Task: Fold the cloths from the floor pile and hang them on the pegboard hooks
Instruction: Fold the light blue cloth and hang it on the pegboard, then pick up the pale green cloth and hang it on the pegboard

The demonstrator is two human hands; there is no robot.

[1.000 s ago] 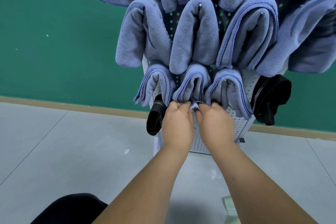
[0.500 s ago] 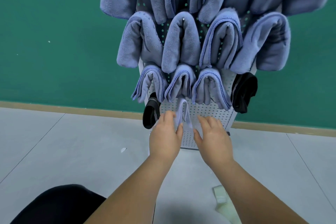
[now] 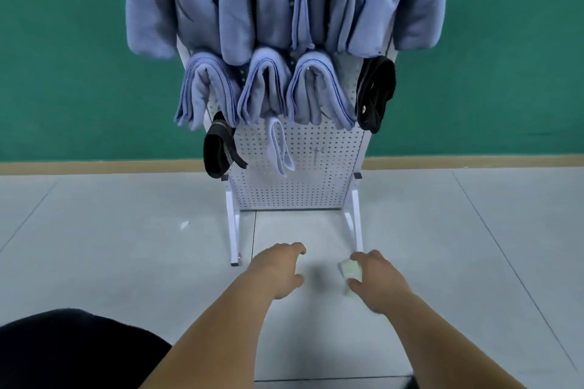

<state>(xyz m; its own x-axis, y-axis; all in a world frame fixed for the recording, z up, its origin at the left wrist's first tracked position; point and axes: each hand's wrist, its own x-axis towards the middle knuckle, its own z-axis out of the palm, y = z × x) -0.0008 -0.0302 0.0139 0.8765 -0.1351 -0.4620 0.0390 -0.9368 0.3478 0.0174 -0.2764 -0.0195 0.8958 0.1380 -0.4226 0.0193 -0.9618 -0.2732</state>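
Two arms: both reach out straight, low over the floor point(image 3: 126, 262).
Left hand point(image 3: 278, 271): fingers loosely bent, holding nothing.
Right hand point(image 3: 376, 281): fingers and thumb apart, above a small pale cloth point(image 3: 349, 270).
Pale cloth: on the floor by the pegboard point(image 3: 316, 186); touched or not, cannot tell.

Top row of blue cloths point(image 3: 252, 3) gets chopped off at the top edge, and they bury most of the pegboard point(image 3: 316, 174). The right hand point(image 3: 377, 283) covers half the pale floor cloth point(image 3: 349, 270), so no telling if it's actually gripping.
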